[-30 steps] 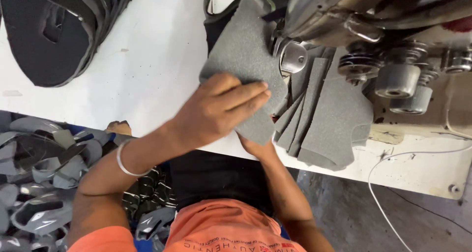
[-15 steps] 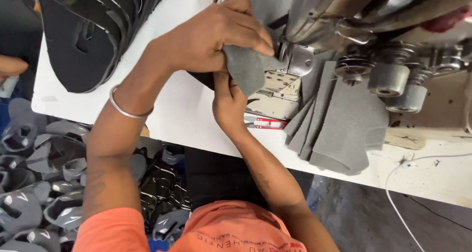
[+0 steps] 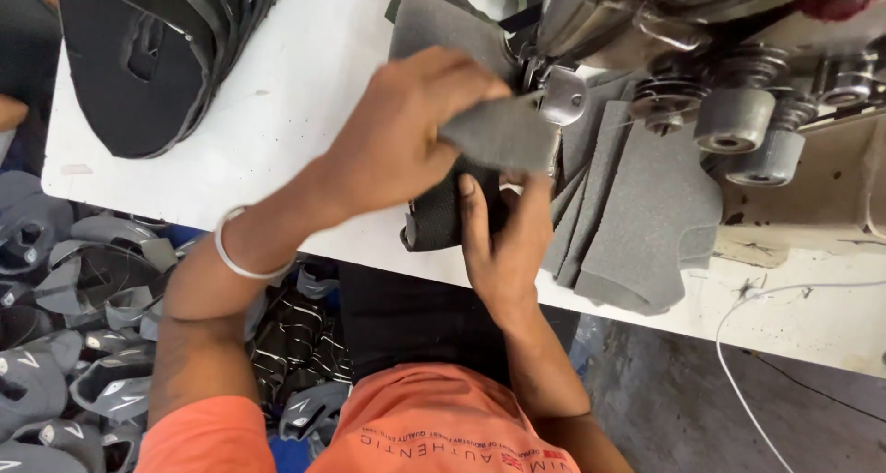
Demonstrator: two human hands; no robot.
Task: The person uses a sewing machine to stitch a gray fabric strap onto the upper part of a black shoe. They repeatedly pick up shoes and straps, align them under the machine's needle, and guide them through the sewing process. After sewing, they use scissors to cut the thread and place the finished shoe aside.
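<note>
Both hands, L hand (image 3: 406, 131) & R hand (image 3: 503, 238), pinch grey piece (image 3: 503, 133) at sewing machine (image 3: 646, 30).

Sewing machine (image 3: 701, 30): upper body cut off by top edge. Needle point: hidden behind left hand (image 3: 406, 131) and grey piece (image 3: 503, 131). Black cut pieces (image 3: 157, 48): cropped at top. Right hand (image 3: 503, 242) fingertips: hidden under grey piece.

Single head view, looking steeply down from above the person's chest. Close range: hands (image 3: 443, 168) fill centre; white desk (image 3: 305, 85) edge, sewing machine (image 3: 701, 58) top right.
</note>
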